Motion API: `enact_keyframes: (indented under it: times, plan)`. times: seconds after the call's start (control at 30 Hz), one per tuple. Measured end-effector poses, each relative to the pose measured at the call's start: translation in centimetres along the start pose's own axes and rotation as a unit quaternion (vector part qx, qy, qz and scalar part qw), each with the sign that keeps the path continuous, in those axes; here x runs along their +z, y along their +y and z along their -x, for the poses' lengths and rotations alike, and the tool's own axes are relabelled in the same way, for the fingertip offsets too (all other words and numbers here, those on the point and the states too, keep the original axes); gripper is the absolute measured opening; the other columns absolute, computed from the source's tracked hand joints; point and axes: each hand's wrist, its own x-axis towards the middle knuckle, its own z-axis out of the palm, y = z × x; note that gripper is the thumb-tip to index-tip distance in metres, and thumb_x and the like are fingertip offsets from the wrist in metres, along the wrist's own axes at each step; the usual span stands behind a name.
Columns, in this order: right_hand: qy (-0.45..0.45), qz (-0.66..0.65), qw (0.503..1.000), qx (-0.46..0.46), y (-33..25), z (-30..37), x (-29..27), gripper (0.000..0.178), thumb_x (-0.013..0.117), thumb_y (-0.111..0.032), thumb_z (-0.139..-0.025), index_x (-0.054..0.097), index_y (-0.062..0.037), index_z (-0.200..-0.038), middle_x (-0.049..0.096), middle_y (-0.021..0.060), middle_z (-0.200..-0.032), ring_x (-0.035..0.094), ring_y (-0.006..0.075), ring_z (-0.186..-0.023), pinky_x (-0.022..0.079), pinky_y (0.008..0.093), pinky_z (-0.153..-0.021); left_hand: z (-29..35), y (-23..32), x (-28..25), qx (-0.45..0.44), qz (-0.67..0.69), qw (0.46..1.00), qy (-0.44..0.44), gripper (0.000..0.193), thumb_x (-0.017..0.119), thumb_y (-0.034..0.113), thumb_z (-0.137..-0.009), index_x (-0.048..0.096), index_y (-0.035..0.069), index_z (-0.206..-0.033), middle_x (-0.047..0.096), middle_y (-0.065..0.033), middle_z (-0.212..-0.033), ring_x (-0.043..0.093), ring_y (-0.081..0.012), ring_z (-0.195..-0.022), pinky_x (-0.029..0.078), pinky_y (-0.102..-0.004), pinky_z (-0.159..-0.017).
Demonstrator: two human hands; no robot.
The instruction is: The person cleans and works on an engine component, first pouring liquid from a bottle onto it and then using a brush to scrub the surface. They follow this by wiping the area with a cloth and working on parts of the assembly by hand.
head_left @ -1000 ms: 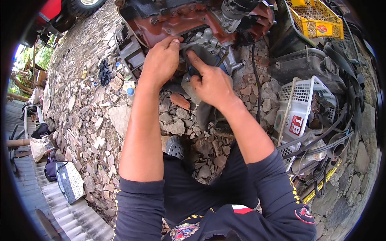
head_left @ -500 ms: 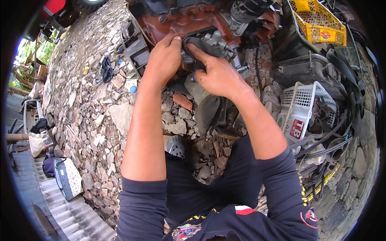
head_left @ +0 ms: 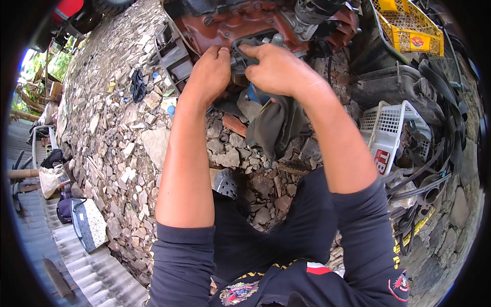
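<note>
Grey engine part (head_left: pixel 244 51), bolted against the rust-red engine block (head_left: pixel 225 25), is mostly hidden behind both hands, so I can't make out its full shape. From my remote seat I see my right hand (head_left: pixel 279 69) curled over it, fingertips (head_left: pixel 250 50) pinching its dark rim. My left hand (head_left: pixel 209 74) presses beside it, fingers bent; whether they grip anything I cannot tell. A dark rag (head_left: pixel 276 125) hangs below over the stones.

I see a white plastic basket (head_left: pixel 388 130) at right, a yellow crate (head_left: pixel 406 25) upper right, a black rag (head_left: pixel 137 85) on stony ground (head_left: pixel 107 143) upper left.
</note>
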Motion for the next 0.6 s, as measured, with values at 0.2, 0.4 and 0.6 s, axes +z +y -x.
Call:
enact_keyframes:
  times: [0.2, 0.4, 0.6]
  plan:
    - [-0.078, -0.047, 0.994, 0.059, -1.3, -0.2, -2.8, 0.057, 0.052, -0.012, -0.083, 0.053, -0.0097, -0.14, 0.06, 0.0095, -0.062, 0.057, 0.0165, -0.049, 0.049, 0.0334, -0.052, -0.4, 0.3, 0.1, -0.025, -0.011, 1.0, -0.011, 0.044, 0.04, 0.029, -0.101, 0.055, -0.002, -0.13, 0.063, -0.0208, -0.121, 0.058, -0.0288, -0.112, 0.042, -0.0345, -0.098]
    - [-0.081, 0.012, 0.996, 0.021, -0.6, -0.8, -3.1, 0.055, 0.053, -0.014, -0.083, 0.055, -0.005, -0.137, 0.068, 0.0192, -0.092, 0.062, 0.0213, -0.05, 0.051, 0.0356, -0.054, -0.3, 0.4, -0.2, -0.017, -0.033, 0.999, -0.007, 0.044, 0.04, 0.029, -0.101, 0.055, -0.001, -0.129, 0.063, -0.0227, -0.122, 0.058, -0.0321, -0.115, 0.041, -0.0358, -0.099]
    - [-0.028, 0.2, 0.979, 0.009, -2.1, -1.5, -1.7, 0.056, 0.05, -0.01, -0.08, 0.054, -0.0041, -0.135, 0.066, 0.024, -0.114, 0.066, 0.0355, -0.103, 0.051, 0.0413, -0.089, -0.4, -0.3, -0.2, 0.014, -0.012, 1.0, -0.005, 0.047, 0.035, 0.03, -0.1, 0.055, -0.007, -0.119, 0.06, -0.0354, -0.114, 0.055, -0.0479, -0.113, 0.042, -0.0471, -0.098]
